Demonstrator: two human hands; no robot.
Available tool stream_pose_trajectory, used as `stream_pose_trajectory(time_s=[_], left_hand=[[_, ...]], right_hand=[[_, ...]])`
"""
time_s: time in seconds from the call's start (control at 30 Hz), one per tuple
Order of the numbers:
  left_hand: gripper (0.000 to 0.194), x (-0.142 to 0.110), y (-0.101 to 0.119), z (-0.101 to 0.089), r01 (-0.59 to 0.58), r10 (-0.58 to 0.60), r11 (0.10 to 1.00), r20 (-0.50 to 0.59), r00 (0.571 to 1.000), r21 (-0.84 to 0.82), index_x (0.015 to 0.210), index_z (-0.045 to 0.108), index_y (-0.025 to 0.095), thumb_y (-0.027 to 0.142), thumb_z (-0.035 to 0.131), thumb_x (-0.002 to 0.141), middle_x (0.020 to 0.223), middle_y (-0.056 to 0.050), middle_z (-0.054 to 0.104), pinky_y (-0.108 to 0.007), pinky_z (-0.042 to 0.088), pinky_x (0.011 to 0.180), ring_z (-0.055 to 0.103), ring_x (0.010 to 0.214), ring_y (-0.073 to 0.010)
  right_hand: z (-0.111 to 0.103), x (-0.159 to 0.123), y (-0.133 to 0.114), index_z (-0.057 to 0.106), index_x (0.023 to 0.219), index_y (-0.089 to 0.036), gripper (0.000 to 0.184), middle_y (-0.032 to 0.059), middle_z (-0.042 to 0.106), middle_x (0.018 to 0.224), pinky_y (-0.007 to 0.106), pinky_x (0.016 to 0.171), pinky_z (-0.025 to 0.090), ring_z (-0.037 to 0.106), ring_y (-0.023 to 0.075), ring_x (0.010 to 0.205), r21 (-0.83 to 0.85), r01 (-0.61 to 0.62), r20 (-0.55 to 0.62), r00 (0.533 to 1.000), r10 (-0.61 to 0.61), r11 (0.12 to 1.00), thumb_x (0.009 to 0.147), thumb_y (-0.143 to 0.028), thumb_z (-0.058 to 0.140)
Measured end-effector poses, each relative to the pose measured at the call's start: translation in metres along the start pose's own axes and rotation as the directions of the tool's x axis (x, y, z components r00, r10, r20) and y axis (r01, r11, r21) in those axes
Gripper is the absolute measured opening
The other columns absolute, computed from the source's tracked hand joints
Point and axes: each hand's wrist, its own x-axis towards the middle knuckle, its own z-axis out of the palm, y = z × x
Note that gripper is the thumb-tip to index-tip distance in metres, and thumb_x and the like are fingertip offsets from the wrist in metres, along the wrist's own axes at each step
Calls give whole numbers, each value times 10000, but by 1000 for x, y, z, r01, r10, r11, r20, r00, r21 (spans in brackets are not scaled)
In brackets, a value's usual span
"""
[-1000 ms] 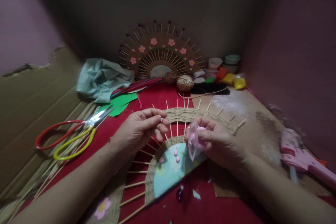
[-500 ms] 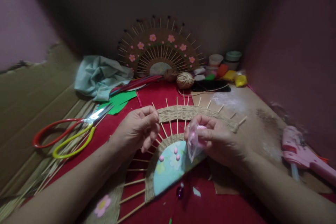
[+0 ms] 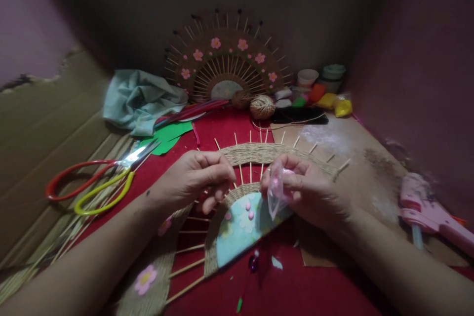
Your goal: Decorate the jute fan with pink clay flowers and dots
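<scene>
My right hand (image 3: 307,185) is closed on a small clear plastic bag (image 3: 274,195) with a soft pink lump in it, perhaps clay. To its left, my left hand (image 3: 203,177) has thumb and forefinger pressed together; whatever may be between them is hidden. Both hands hover over a half-round fan (image 3: 237,155) woven of twine on thin sticks, lying on a red surface. On the fan's light-blue centre panel (image 3: 237,242) sit several tiny pink balls (image 3: 251,215). A pink flower (image 3: 145,280) lies on the woven outer band at lower left.
Red-and-yellow-handled scissors (image 3: 103,185) lie at left on sticks, near green sheets (image 3: 166,136) and a cloth (image 3: 142,101). A finished-looking fan (image 3: 225,54) stands behind a twine ball (image 3: 262,107). A pink glue gun (image 3: 425,210) rests on the right, with coloured packets (image 3: 326,101) farther back.
My left hand has moved a little to the right, closer to the bag, its thumb and forefinger still together. My right hand keeps hold of the bag. The view has shifted slightly.
</scene>
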Motion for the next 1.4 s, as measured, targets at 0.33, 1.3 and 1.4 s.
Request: stream_pose_trajectory(time_s=[0.33,1.3,1.4], left_hand=[[120,-2,4,9,62,-74,975,50,996,215,709,601,149,184,716,718,531,11,642,-143,419,375,552,387,-80],[135,-11,4,10,-499,102,240,489,866,833,925,656,210,181,533,875,863,-31,643,-213,408,612,581,706,-116],[94,-9,5,11,-463,315,318,368,875,828,796,661,181,167,579,840,732,-17,635,-207,408,601,567,654,-108]], right_hand=[[2,1,-4,633,713,-171,62,16,666,721,218,581,474,593,94,605,49,39,122,991,-45,998,710,-181,694],[0,-4,-4,648,766,-196,42,81,704,1044,420,929,453,669,202,931,108,-52,154,988,35,993,748,-158,647],[1,-4,-3,633,763,-196,31,93,697,1063,472,956,429,655,232,981,108,-61,204,978,37,992,752,-166,632]])
